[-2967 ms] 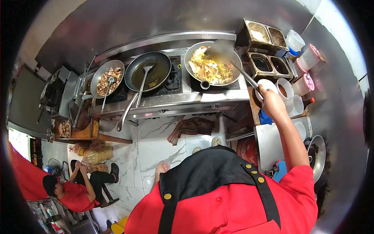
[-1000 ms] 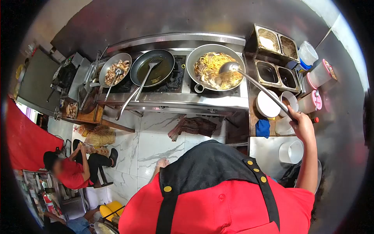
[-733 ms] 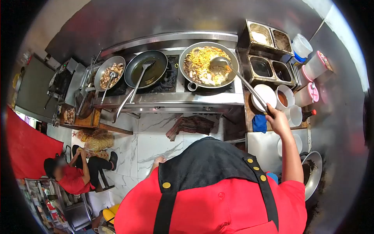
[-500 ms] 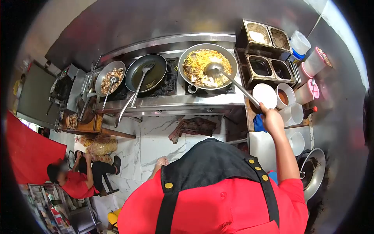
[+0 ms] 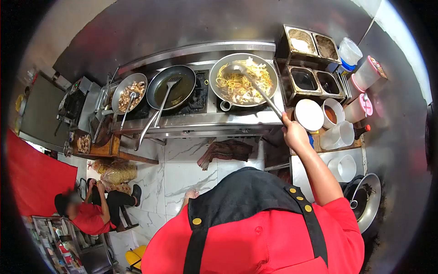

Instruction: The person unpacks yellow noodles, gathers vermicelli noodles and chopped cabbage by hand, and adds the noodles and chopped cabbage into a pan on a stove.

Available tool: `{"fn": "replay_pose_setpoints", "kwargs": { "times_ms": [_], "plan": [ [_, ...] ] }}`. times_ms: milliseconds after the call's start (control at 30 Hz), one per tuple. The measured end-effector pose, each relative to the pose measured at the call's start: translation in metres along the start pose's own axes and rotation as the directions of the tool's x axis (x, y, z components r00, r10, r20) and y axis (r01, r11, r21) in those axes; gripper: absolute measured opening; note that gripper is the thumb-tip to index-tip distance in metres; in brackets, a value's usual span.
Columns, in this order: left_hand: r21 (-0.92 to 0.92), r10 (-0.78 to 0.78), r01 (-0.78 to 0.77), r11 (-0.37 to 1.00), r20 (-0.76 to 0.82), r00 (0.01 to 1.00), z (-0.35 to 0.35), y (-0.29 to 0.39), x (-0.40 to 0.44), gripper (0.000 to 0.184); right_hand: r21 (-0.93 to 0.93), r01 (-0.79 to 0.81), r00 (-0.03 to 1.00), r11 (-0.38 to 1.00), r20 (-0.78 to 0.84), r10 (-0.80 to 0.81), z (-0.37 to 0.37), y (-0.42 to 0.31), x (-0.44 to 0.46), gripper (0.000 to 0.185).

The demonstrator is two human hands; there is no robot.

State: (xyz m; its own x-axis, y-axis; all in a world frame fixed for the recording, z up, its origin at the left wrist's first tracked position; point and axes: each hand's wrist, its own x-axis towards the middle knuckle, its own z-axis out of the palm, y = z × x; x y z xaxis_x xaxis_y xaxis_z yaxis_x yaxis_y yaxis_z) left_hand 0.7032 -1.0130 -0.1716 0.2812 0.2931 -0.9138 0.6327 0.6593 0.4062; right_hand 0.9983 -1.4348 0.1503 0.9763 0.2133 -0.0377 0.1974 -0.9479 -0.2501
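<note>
My right hand (image 5: 295,135) is wrapped round the end of a long metal ladle (image 5: 266,97). The ladle's bowl rests among yellow noodles (image 5: 246,87) near the far left side of a grey wok (image 5: 220,61). Pale pieces lie mixed through the noodles. A small part of my left hand (image 5: 191,194) shows low at the left edge of my black apron; the apron and sleeve cover much of it, and its fingers are not clear. No object is visible at that hand.
Left of the wok are a dark frying pan (image 5: 157,75) with a slotted turner (image 5: 166,93) and a pan of meat pieces (image 5: 120,83). Sauce containers (image 5: 303,78) and white tubs (image 5: 309,115) stand right. A person (image 5: 93,212) sits lower left; a cloth (image 5: 226,151) lies on the floor.
My right hand has moved left and slightly up the view. The ladle's bowl has shifted left and away across the wok, and the noodles are rearranged. My left hand sits slightly lower.
</note>
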Motion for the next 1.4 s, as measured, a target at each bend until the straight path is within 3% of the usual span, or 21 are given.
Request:
{"fn": "replay_pose_setpoints", "kwargs": {
  "times_ms": [33,133,300,367,400,500,633,700,733,867,967,1400],
  "plan": [
    [0.002,-0.006,0.006,1.0,-0.007,1.0,-0.004,-0.004,-0.002,0.03,-0.054,0.006,0.998,0.999,0.068,-0.003,0.0,-0.002,0.003,0.053],
    [-0.008,-0.016,0.015,1.0,-0.022,1.0,-0.012,-0.011,-0.008,0.029,-0.011,-0.053,0.997,0.999,0.064,0.053,-0.018,-0.007,0.009,0.055],
    [-0.007,-0.029,0.029,1.0,-0.036,0.999,-0.024,-0.022,-0.012,0.029,-0.039,0.013,0.999,0.999,0.041,-0.012,-0.012,-0.007,-0.013,0.055],
    [-0.01,-0.03,0.029,1.0,-0.042,0.999,-0.028,-0.022,-0.015,0.028,-0.126,0.003,0.993,0.992,0.121,0.012,-0.025,-0.002,-0.018,0.056],
    [-0.014,-0.029,0.029,0.999,-0.046,0.999,-0.03,-0.023,-0.016,0.028,-0.06,-0.058,0.989,0.997,0.136,0.066,-0.046,0.001,-0.022,0.056],
    [-0.028,-0.026,0.025,0.999,-0.056,0.998,-0.035,-0.026,-0.017,0.028,-0.07,-0.032,0.996,0.997,0.084,0.038,-0.066,0.006,-0.038,0.054],
    [-0.034,-0.026,0.024,0.999,-0.069,0.997,-0.041,-0.027,-0.021,0.027,-0.035,-0.046,0.991,0.998,0.127,0.05,-0.047,0.038,-0.05,0.057],
    [-0.039,-0.024,0.022,0.999,-0.066,0.998,-0.042,-0.027,-0.021,0.027,0.159,0.037,0.997,0.987,0.066,-0.048,-0.049,0.061,-0.038,0.057],
    [-0.041,-0.02,0.018,0.999,-0.068,0.997,-0.042,-0.025,-0.021,0.027,0.185,-0.018,0.997,0.983,0.074,0.004,-0.057,0.053,-0.032,0.057],
    [-0.036,-0.008,0.006,0.999,-0.059,0.998,-0.038,-0.018,-0.02,0.027,0.029,-0.064,0.993,0.997,-0.097,0.067,-0.028,0.022,0.001,0.05],
    [-0.036,0.01,-0.011,0.999,-0.051,0.999,-0.034,-0.012,-0.019,0.026,-0.046,-0.123,0.992,0.991,-0.048,0.121,0.003,0.022,0.029,0.051],
    [-0.054,-0.009,0.005,0.999,-0.074,0.997,-0.049,-0.026,-0.026,0.025,0.082,-0.093,0.994,0.992,-0.043,0.097,0.013,0.026,0.027,0.057]
  ]
}}
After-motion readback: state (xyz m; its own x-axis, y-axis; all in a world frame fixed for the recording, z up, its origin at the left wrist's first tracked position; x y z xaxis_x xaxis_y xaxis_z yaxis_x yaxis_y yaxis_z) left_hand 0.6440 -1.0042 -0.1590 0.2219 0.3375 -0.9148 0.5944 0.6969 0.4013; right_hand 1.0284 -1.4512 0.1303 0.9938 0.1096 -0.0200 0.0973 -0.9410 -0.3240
